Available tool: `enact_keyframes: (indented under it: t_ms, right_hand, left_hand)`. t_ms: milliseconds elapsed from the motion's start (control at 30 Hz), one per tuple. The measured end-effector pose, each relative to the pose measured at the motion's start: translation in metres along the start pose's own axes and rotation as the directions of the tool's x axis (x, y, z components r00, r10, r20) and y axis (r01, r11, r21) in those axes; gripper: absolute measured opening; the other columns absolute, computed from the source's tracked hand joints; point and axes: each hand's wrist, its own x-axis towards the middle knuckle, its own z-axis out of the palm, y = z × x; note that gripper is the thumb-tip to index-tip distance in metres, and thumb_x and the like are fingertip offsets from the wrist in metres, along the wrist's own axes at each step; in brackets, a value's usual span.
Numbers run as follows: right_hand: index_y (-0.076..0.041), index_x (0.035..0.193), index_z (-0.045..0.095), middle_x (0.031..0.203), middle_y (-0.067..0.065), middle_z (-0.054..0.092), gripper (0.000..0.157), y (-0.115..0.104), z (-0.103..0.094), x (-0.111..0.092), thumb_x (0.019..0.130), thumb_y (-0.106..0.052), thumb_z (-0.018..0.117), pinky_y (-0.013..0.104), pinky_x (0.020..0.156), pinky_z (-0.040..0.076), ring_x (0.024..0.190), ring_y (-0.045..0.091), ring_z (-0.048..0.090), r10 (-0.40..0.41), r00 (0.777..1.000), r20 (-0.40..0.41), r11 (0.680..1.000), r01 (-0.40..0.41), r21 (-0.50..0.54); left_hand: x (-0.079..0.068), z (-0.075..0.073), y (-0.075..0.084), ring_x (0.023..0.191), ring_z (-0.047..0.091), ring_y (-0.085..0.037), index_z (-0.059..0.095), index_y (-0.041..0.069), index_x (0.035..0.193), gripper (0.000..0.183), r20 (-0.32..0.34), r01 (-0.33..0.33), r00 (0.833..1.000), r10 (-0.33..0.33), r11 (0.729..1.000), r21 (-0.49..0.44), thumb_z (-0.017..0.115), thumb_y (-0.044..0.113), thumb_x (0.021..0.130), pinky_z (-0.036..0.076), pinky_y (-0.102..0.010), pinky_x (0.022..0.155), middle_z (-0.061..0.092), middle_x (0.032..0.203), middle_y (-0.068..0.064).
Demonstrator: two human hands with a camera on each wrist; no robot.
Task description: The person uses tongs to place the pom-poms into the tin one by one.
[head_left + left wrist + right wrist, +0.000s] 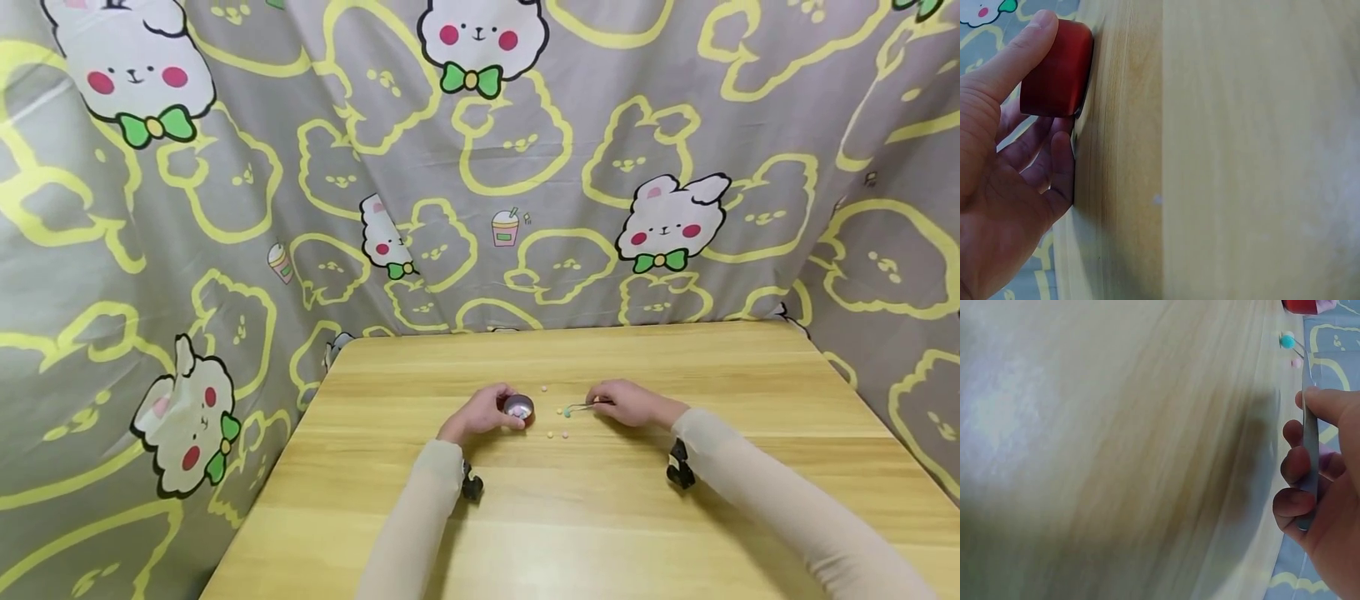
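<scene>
My left hand (pixel 486 410) holds a small round red bowl (pixel 1059 69) at its side, thumb on the near wall and fingers around the far side. The bowl's shiny silvery inside (pixel 518 407) shows from above, with small coloured bits in it. To the right, my right hand (pixel 628 403) grips metal tweezers (pixel 1310 447) between thumb and fingers, their points toward the bowl. A teal bead (pixel 1287 342) sits at the tweezer tips, close over the table. Near it lie a yellow bead (pixel 559 411) and a pink bead (pixel 566 434).
Another yellow bead (pixel 551 434) lies in front of the bowl's right side, and another pink bead (pixel 544 388) lies farther back. The wooden table (pixel 570 517) ends at a patterned curtain (pixel 555 192) behind and on both sides. A black wrist mount (pixel 680 467) hangs below the right sleeve.
</scene>
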Motion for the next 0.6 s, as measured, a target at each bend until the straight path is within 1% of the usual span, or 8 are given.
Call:
enact_keyframes:
  t_ms: [100, 167, 267, 400, 600]
  right_hand:
    - [-0.01, 0.104, 0.066, 0.097, 0.001, 0.062, 0.014, 0.0016, 0.0012, -0.0006, 0.095, -0.015, 0.057, 0.042, 0.078, 0.046, 0.091, 0.02, 0.059, -0.005, 1.0, 0.0, 1.0, 0.005, -0.013]
    - [-0.011, 0.104, 0.066, 0.099, 0.002, 0.063, 0.014, 0.003, 0.0043, -0.0023, 0.094, -0.014, 0.057, 0.043, 0.081, 0.046, 0.093, 0.022, 0.059, -0.007, 1.0, 0.004, 1.0, 0.007, -0.019]
    - [-0.013, 0.103, 0.066, 0.099, 0.001, 0.063, 0.013, 0.0041, 0.0075, -0.0026, 0.095, -0.015, 0.057, 0.043, 0.081, 0.046, 0.094, 0.021, 0.059, -0.004, 1.0, 0.009, 1.0, 0.005, -0.028]
    - [-0.013, 0.103, 0.067, 0.098, 0.0, 0.062, 0.013, 0.0017, 0.0078, -0.0009, 0.095, -0.017, 0.057, 0.042, 0.081, 0.046, 0.093, 0.02, 0.059, -0.006, 1.0, 0.017, 1.0, 0.007, -0.019]
    - [-0.011, 0.102, 0.067, 0.095, 0.001, 0.061, 0.013, -0.002, 0.0048, -0.0035, 0.094, -0.012, 0.057, 0.042, 0.079, 0.046, 0.089, 0.019, 0.058, 0.018, 1.0, 0.005, 1.0, -0.018, -0.017]
  left_hand:
    - [0.0003, 0.0006, 0.0024, 0.091, 0.054, -0.013, 0.061, 0.011, 0.11, 0.044, 0.0, 0.0, 1.0, 0.0, 1.0, -0.002, 0.083, 0.021, 0.073, 0.043, -0.031, 0.084, 0.06, 0.099, 0.003]
    - [-0.0011, 0.004, 0.0022, 0.092, 0.054, -0.014, 0.061, 0.01, 0.111, 0.045, 0.003, 0.006, 1.0, -0.006, 1.0, -0.011, 0.083, 0.021, 0.073, 0.043, -0.032, 0.085, 0.06, 0.099, 0.003]
    - [-0.0037, 0.0065, 0.001, 0.094, 0.054, -0.015, 0.06, 0.01, 0.112, 0.046, 0.001, 0.01, 1.0, -0.01, 1.0, -0.014, 0.082, 0.021, 0.074, 0.043, -0.033, 0.086, 0.06, 0.101, 0.002]
    - [-0.0059, 0.0052, -0.0011, 0.094, 0.054, -0.015, 0.06, 0.01, 0.113, 0.046, -0.005, 0.02, 1.0, -0.02, 1.0, -0.011, 0.082, 0.021, 0.074, 0.043, -0.034, 0.086, 0.06, 0.101, 0.002]
    - [-0.0018, 0.0021, 0.0017, 0.094, 0.054, -0.017, 0.059, 0.008, 0.113, 0.046, 0.003, 0.005, 1.0, -0.005, 1.0, -0.023, 0.082, 0.019, 0.074, 0.043, -0.035, 0.086, 0.06, 0.102, -0.001]
